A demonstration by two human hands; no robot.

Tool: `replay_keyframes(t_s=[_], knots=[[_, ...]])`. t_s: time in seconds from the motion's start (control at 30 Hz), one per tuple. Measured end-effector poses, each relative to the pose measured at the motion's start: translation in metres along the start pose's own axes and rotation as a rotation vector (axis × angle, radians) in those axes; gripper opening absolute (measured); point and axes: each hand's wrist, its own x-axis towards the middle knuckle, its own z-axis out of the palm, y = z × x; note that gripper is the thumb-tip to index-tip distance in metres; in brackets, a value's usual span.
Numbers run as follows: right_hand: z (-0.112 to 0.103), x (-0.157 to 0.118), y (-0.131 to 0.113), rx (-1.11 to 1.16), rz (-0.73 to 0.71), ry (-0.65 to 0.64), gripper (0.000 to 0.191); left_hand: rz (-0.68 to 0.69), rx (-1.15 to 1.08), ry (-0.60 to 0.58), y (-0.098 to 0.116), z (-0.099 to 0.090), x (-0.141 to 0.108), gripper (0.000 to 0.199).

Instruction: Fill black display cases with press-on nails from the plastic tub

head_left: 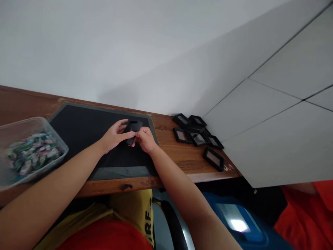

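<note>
A small black box (135, 125) is held between my two hands above the black mat (88, 119). My left hand (116, 136) wraps its left side, thumb laid across the front and fingers behind. On the right, my right hand (146, 139) pinches near the box's edge, its fingertips close to my left thumb. Whether something small sits in that pinch is hidden. To the left stands a clear plastic tub (43, 121) holding many small wrapped pieces (33, 151) in green, pink and white.
Several black boxes with window fronts (199, 139) lie in a loose group at the table's right. One more box (213, 158) lies nearer the front edge. A white wall rises behind, grey panels stand at right. Below right are a blue container (229, 215) and a person's red sleeve (299, 215).
</note>
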Motion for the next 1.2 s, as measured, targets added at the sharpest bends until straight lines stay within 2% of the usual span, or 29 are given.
replay_keyframes(t_s=[0.1,0.3,0.37,0.53,0.7,0.77,0.83,0.93,1.03,1.1,1.2], knots=[[-0.001,0.001,-0.004,0.023,-0.007,0.008,0.032,0.036,0.022,0.025,-0.001,-0.001,0.001,0.118],[0.001,-0.002,-0.010,0.054,0.008,0.070,0.047,0.014,0.088,-0.010,-0.006,0.002,-0.004,0.131],[0.001,-0.001,-0.011,0.068,0.039,0.089,0.044,0.031,0.102,-0.007,-0.009,0.004,-0.005,0.137],[0.005,-0.001,-0.014,0.102,0.151,0.118,0.022,0.121,0.164,0.020,-0.014,0.003,-0.002,0.150],[0.010,-0.001,-0.015,0.093,0.109,0.210,0.023,0.269,0.304,0.074,-0.014,0.002,0.001,0.152],[0.011,-0.001,-0.015,0.073,0.079,0.237,0.024,0.231,0.312,0.088,-0.015,0.004,0.004,0.159],[0.011,-0.002,-0.016,0.054,0.054,0.257,0.023,0.137,0.287,0.089,-0.017,0.004,0.007,0.163],[0.012,-0.004,-0.017,0.041,0.042,0.275,0.021,0.036,0.261,0.060,-0.018,0.005,0.010,0.146],[0.015,-0.005,-0.017,0.041,0.058,0.296,0.023,0.027,0.253,0.071,-0.019,0.004,0.010,0.123],[0.018,-0.006,-0.017,0.042,0.066,0.311,0.025,0.033,0.237,0.080,-0.019,0.004,0.009,0.117],[0.024,-0.007,-0.016,0.039,0.051,0.339,0.026,0.041,0.209,0.075,-0.019,0.006,0.009,0.121]])
